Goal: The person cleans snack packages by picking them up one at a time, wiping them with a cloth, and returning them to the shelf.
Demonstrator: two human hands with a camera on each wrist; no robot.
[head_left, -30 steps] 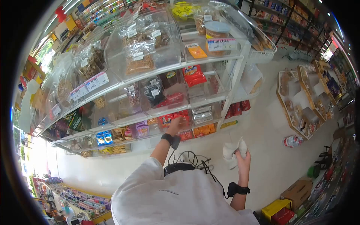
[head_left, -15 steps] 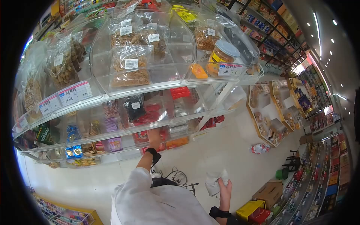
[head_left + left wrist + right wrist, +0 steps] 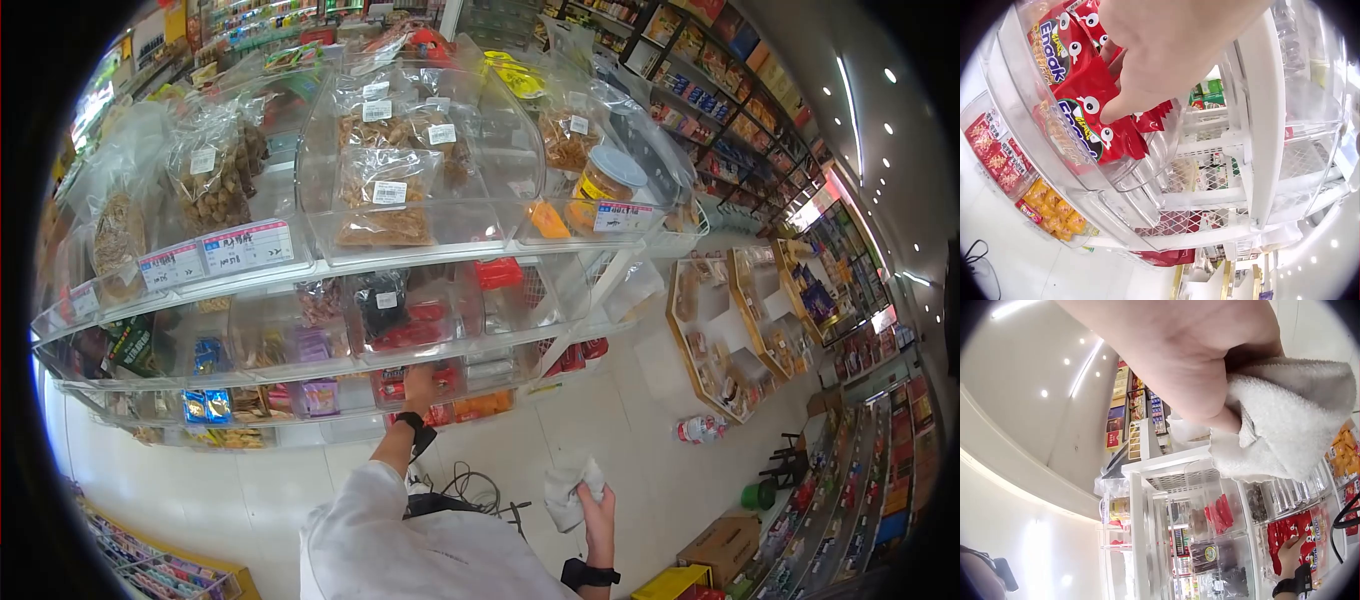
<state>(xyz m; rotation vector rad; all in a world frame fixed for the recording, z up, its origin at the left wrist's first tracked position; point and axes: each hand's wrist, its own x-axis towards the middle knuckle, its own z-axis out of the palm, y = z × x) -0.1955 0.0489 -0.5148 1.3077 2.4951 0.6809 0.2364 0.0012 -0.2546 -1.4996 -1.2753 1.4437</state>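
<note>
In the left wrist view my left hand (image 3: 1166,56) reaches into a clear bin (image 3: 1022,119) of red Enaak snack packets. Thumb and fingers pinch the upper part of the front packet (image 3: 1088,106); another packet (image 3: 1057,47) stands beside it. The head view has this hand (image 3: 425,385) at a lower shelf, partly behind clear plastic. Lower right there, my right hand (image 3: 598,515) grips a crumpled white cloth (image 3: 567,497), held out over the floor. The right wrist view gives the cloth (image 3: 1291,425) a fluffy towel texture, with the thumb pressed into its folds.
Bagged dried foods (image 3: 385,195) and a lidded jar (image 3: 608,175) fill the top shelf above my left arm. Cables (image 3: 470,487) lie on the floor near my body. A wrapped bottle pack (image 3: 702,429), a cardboard box (image 3: 722,548) and wooden display bins (image 3: 700,385) stand to the right.
The head view has turned and shifted, so the shelf looks larger and further left than a second ago. My left hand stays among the red packets; the right still holds the cloth.
</note>
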